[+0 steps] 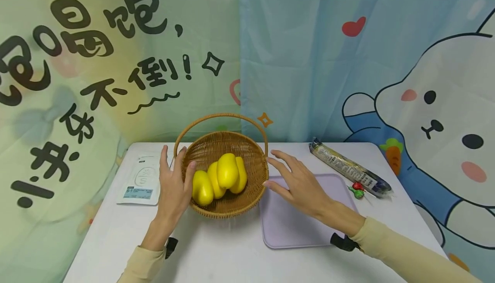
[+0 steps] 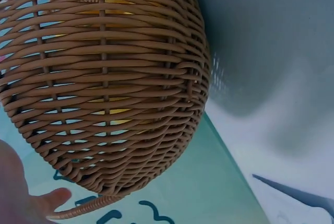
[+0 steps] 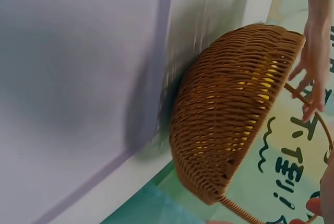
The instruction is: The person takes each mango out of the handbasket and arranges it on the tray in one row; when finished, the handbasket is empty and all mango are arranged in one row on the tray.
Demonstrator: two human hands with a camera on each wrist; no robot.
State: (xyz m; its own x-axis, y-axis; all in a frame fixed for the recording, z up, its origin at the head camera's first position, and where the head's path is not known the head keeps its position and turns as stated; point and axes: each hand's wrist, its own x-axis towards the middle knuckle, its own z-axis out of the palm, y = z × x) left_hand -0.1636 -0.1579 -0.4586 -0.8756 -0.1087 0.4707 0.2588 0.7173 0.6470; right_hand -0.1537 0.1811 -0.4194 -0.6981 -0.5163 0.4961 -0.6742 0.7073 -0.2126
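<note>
A round wicker basket [image 1: 247,145] with an arched handle stands on the white table [image 1: 216,253] and holds yellow peppers [image 1: 226,172]. My left hand [image 1: 175,182] lies against the basket's left side with straight fingers touching the rim. My right hand [image 1: 295,182] hovers at the basket's right side with its fingers spread and the thumb tip close to the wall; I cannot tell if it touches. In the left wrist view the basket [image 2: 104,78] fills the frame, with one fingertip [image 2: 49,200] below it. The right wrist view shows the basket [image 3: 229,109] and the left hand [image 3: 313,72] beyond it.
A lilac board [image 1: 294,227] lies under my right hand, just right of the basket. Further right lie a long printed packet [image 1: 348,172] and a small red and green item [image 1: 357,190]. A white sachet [image 1: 141,179] lies at the left. A printed curtain hangs behind the table.
</note>
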